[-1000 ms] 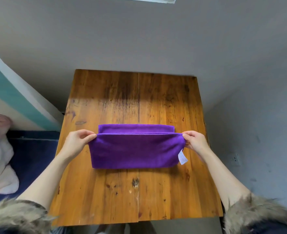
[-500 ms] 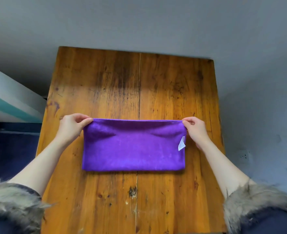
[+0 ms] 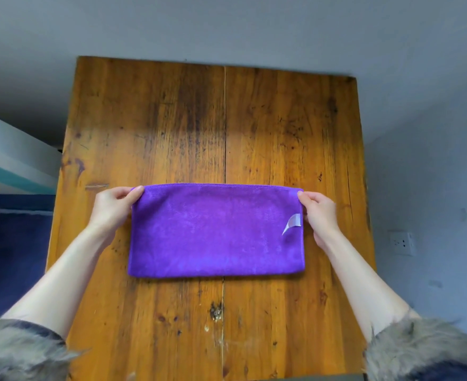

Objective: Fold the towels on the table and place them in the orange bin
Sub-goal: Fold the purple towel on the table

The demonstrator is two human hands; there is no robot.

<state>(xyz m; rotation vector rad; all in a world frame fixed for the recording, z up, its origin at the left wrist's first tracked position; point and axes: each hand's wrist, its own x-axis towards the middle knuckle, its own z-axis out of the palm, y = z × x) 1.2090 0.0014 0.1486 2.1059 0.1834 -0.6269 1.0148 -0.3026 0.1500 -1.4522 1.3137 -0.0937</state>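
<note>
A purple microfibre towel [image 3: 217, 229] lies flat near the middle of the wooden table [image 3: 171, 119], folded into a long rectangle whose length runs left to right. The left hand [image 3: 114, 209] pinches the towel's far left corner between thumb and curled fingers, and the right hand [image 3: 318, 213] pinches the far right corner the same way, so both hold the stacked layers at the far edge. A small pale care tag [image 3: 291, 222] sticks out of the right hem and curls onto the cloth just beside the right hand. The fabric looks soft, light and limp, with a slight nap that should give some grip against the wood, so it will sag or slide apart if lifted by one layer only. The best hold is probably at the corners, with all layers caught together, or along a short end to carry it across for the next fold. A left-to-right fold looks like the step that remains before the towel is compact enough to store. The orange bin is not in view, so its position cannot be told. Fur-trimmed sleeve cuffs [image 3: 422, 350] show at the near corners of the view.
</note>
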